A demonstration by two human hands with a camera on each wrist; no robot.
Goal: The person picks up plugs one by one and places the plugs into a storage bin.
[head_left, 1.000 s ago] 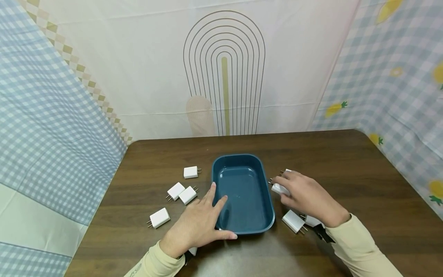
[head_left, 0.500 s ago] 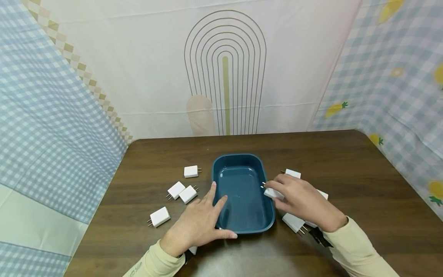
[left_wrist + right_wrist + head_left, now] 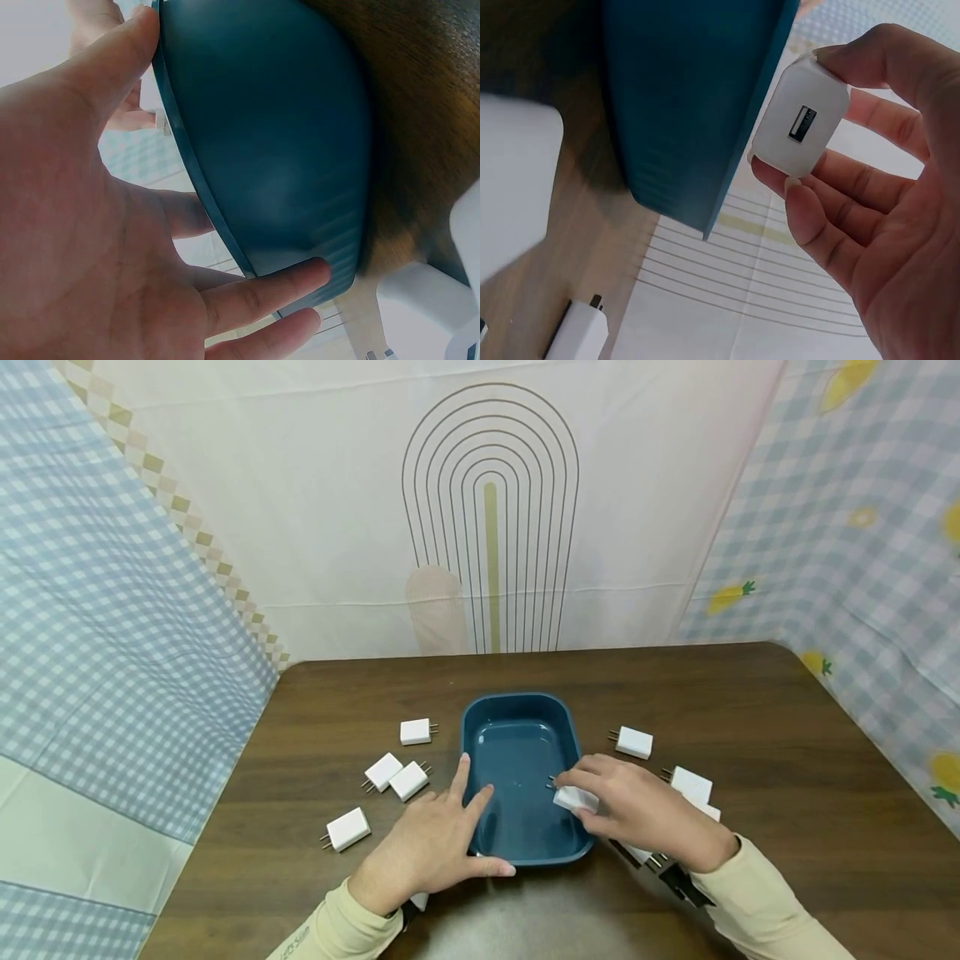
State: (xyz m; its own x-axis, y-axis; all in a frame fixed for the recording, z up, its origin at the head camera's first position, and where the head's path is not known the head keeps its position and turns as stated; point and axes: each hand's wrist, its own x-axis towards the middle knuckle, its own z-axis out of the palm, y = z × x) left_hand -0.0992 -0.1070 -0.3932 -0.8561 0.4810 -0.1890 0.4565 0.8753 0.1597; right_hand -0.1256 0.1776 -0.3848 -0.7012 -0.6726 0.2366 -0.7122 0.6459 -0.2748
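Note:
A dark blue rectangular bin [image 3: 516, 747] stands on the wooden table. My right hand [image 3: 641, 802] pinches a white USB wall charger [image 3: 575, 799] between thumb and fingers, above the right side of the bin. Its prongs point left in the head view; its USB port shows in the right wrist view, where the charger [image 3: 802, 116] is beside the bin's rim. My left hand [image 3: 431, 847] rests against the bin's near left corner, fingers spread and fairly straight. In the left wrist view the bin's outer wall [image 3: 270, 150] lies beside these fingers.
Left of the bin lie several white chargers, among them one far back [image 3: 416, 732] and one nearer [image 3: 348, 829]. Another charger [image 3: 420, 901] is partly hidden by my left wrist. More lie on the right, including a charger at the back [image 3: 634, 742] and one behind my hand [image 3: 691, 786].
My right hand has carried the charger left from the table right of the bin to over the bin. Chargers behind that hand have come into view. My left hand stays put.

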